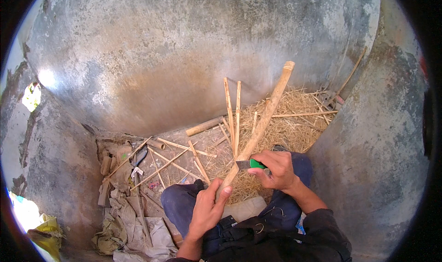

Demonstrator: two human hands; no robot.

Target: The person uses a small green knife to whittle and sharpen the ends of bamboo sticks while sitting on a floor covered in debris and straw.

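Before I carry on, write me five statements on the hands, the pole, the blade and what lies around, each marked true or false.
1. The right hand holds the green-handled blade. True.
2. The left hand is empty. False: it grips the near end of the long pole.
3. Loose straw lies beyond the right hand. True.
4. Crumpled sheeting lies at the picture's right. False: it lies at the lower left.
5. Thin strips lie left of the long pole. True.

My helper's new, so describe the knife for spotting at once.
Start at the straw pile, then follow the thick bamboo pole down to the right hand. The knife it holds has a bright green handle, unlike the tan sticks nearby.
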